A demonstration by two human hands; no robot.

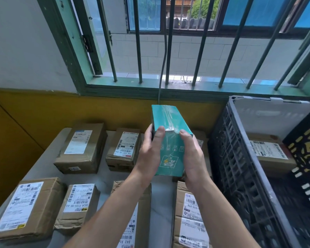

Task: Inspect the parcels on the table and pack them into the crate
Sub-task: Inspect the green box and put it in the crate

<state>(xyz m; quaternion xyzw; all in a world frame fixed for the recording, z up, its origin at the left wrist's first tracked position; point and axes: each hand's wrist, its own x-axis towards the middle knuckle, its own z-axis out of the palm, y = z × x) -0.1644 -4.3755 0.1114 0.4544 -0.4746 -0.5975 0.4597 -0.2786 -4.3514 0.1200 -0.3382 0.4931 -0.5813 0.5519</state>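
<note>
Head view, teal parcel [170,140] held above desk [41,169], left grip [150,149] and right grip [191,154] clasping its sides, black crate [236,158] just right.

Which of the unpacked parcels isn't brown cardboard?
The teal box held up between left hand and right hand; those lying on the table are all brown cardboard with white labels.

Teal parcel [169,140], brown cardboard parcels [81,147] with white labels, black lattice crate [240,167].
</note>
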